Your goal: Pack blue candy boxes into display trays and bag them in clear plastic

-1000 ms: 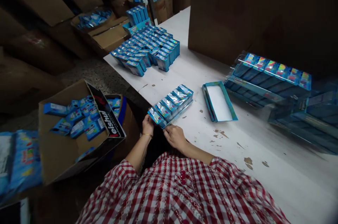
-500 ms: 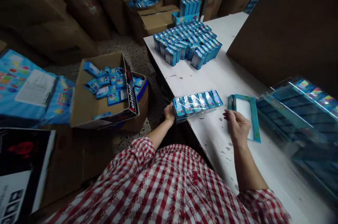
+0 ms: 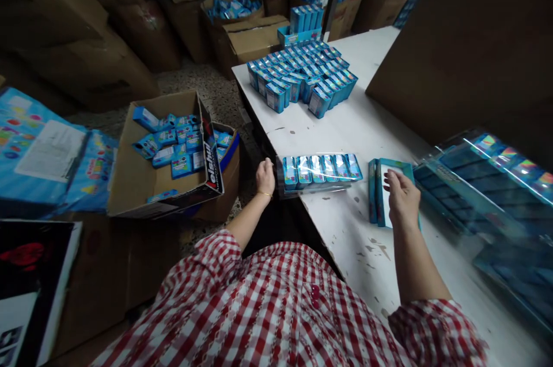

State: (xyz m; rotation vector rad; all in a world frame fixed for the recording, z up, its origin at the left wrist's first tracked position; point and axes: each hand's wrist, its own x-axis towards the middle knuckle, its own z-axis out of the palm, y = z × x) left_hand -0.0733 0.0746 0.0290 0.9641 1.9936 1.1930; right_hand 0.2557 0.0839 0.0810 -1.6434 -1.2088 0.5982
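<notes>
A row of small blue boxes (image 3: 317, 170) in clear plastic wrap lies across the near table edge. At its left end, my left hand (image 3: 265, 178) is closed at the loose end of the clear wrap (image 3: 280, 178), just beyond the table edge. My right hand (image 3: 405, 197) has its fingers bent over a shallow blue carton tray (image 3: 381, 194) with a white inside. It appears to grip the tray's right side, which it largely hides. A narrow blue piece (image 3: 372, 189) stands against the tray's left side.
Rows of blue boxes (image 3: 302, 70) stand at the far end of the white table (image 3: 294, 136). Wrapped packs (image 3: 484, 182) are stacked at right, before a large cardboard panel (image 3: 458, 50). At left, an open carton (image 3: 123, 182) holds loose blue boxes.
My left hand has moved left from the pack's end, and the wrapped row lies straighter. My right hand has moved from the tray's left side across to its right.
</notes>
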